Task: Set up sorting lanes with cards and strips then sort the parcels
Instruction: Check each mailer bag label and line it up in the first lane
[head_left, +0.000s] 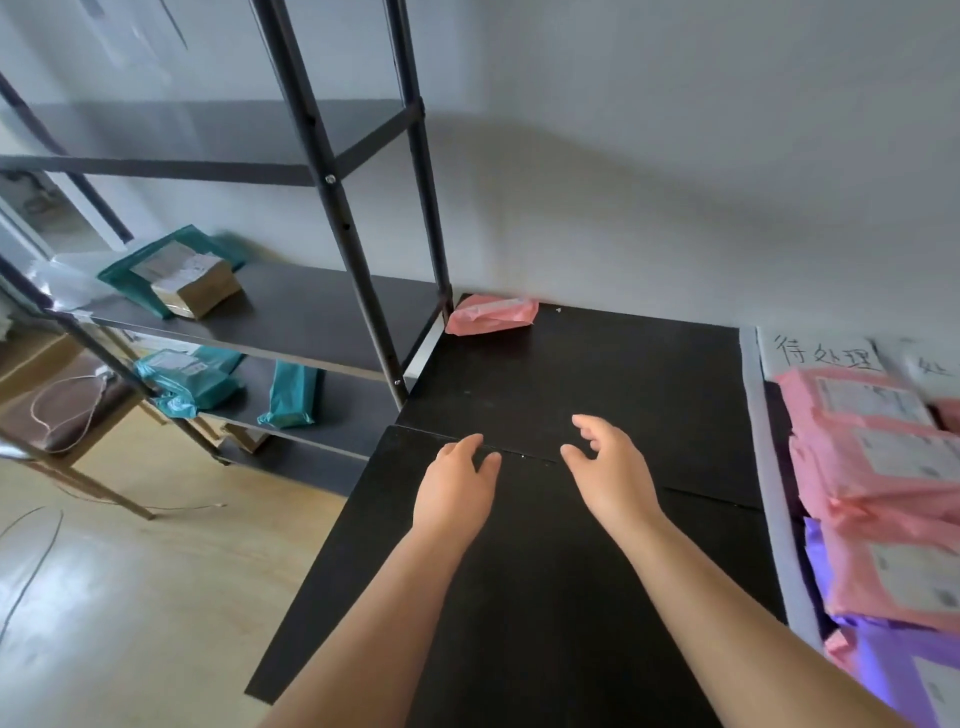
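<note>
The bench (597, 374) is black and matt, and it stands in a corner against a pale wall (675, 182). Its top is made of separate boards, and a thin seam (524, 456) runs across between two of them. On the left, lower down, is a wooden floor (130, 571).

Both hands hover over the seam, side by side and a little apart. The left hand (457, 480) is palm down with loosely bent fingers and holds nothing. The right hand (608, 467) is half open, with thumb and fingers spread, and it also holds nothing. Whether the fingertips touch the board I cannot tell.

Open black surface reaches from the hands up to the wall. One pink parcel (491, 314) lies at the far left corner, near a post of the rack (337, 208). Along the right edge of the bench runs a pale strip (766, 441). Beyond it lie a white card (818, 353) with handwritten characters and a stack of pink parcels (883, 467), with purple parcels (893, 665) nearer to the person.

The rack is black and stands just beside the bench on the left. Its middle shelf (311, 312) carries a green parcel (122, 273) with a brown box (202, 296) on it. The lower shelf (353, 410) carries more green parcels (192, 382).
</note>
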